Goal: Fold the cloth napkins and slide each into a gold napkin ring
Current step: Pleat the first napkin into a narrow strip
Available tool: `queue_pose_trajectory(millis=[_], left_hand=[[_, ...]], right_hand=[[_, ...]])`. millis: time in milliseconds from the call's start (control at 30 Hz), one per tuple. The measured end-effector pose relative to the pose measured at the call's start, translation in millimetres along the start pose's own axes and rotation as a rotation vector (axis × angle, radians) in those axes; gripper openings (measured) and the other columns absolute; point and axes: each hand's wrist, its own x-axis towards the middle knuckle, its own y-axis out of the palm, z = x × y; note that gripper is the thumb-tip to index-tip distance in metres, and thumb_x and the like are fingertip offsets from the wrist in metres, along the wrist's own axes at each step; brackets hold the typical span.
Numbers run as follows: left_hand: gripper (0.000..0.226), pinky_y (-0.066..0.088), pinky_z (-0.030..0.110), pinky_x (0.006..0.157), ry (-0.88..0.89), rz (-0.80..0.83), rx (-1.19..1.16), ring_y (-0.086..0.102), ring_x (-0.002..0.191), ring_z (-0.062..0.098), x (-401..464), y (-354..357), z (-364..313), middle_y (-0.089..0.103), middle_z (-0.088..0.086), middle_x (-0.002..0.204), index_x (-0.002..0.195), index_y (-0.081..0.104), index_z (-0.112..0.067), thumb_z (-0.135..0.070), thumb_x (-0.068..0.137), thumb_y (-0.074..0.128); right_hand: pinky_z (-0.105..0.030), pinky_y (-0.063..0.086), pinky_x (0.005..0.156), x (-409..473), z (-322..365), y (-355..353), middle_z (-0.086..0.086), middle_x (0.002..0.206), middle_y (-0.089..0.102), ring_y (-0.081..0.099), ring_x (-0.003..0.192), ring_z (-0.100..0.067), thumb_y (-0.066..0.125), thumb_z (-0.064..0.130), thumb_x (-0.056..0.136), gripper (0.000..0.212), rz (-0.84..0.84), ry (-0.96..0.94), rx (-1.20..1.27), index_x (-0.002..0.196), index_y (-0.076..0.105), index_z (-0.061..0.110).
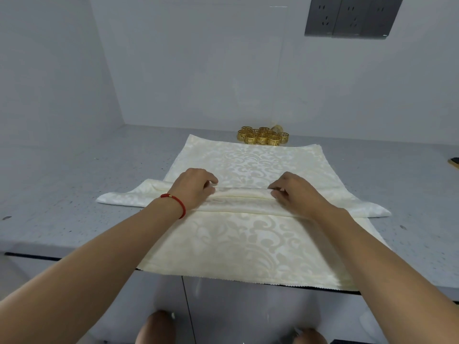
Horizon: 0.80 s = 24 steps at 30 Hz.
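My fingers (211, 188) on the left hand (192, 188) and right hand (294, 192) are closed, pinching a pleat across the middle of the top napkin (248, 165), which lies on a stack on the tabletop (62, 194). I judge folding has only begun. The gold rings (263, 135) sit clustered just beyond its far edge, none on a napkin yet.

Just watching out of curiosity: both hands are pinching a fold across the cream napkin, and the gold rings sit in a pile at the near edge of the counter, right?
Not quite. The left hand and right hand do pinch a fold across the cream napkin, but the gold rings are piled at the far side of the counter, by the wall, beyond the napkin. The head view shows it.
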Motion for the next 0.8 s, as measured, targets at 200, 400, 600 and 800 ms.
queue_pose_trajectory(millis=[200, 400, 600, 800], left_hand=[[0.017, 0.037, 0.037, 0.078, 0.156, -0.002, 0.271, 0.049, 0.098, 0.021, -11, -1, -2, 0.055, -0.007, 0.097, 0.097, 0.061, -0.024, -0.008, 0.09, 0.057], [0.036, 0.04, 0.041, 0.069, 0.466, -0.103, 0.563, 0.049, 0.073, 0.024, -28, -6, -11, 0.052, -0.001, 0.073, 0.086, 0.058, -0.018, 0.011, 0.066, 0.061], [0.024, 0.043, 0.038, 0.063, 0.401, -0.036, 0.186, 0.057, 0.077, 0.023, -32, -14, 3, 0.063, -0.003, 0.081, 0.09, 0.075, -0.02, 0.002, 0.082, 0.067], [0.02, 0.05, 0.039, 0.065, 0.374, -0.119, 0.063, 0.058, 0.082, 0.02, -51, -5, 7, 0.063, -0.003, 0.089, 0.099, 0.077, -0.016, -0.001, 0.088, 0.068]], right_hand=[[-0.039, 0.043, 0.074, -7, 5, -3, -0.002, 0.096, 0.067, 0.059, 0.092, -0.027, 0.06, 0.02, 0.097, 0.011, -0.139, -0.165, -0.273, 0.099, 0.069, 0.015], [-0.033, 0.034, 0.058, -24, 14, -14, 0.0, 0.077, 0.057, 0.054, 0.069, -0.024, 0.065, 0.007, 0.084, 0.011, -0.088, -0.336, -0.476, 0.086, 0.06, 0.016], [-0.032, 0.04, 0.064, -29, 23, -24, 0.005, 0.097, 0.058, 0.057, 0.084, -0.019, 0.051, 0.027, 0.101, 0.015, 0.012, -0.118, -0.193, 0.098, 0.064, 0.02], [-0.033, 0.042, 0.073, -31, 22, -12, 0.005, 0.101, 0.062, 0.056, 0.093, -0.018, 0.059, 0.027, 0.102, 0.016, -0.001, -0.02, -0.035, 0.116, 0.064, 0.022]])
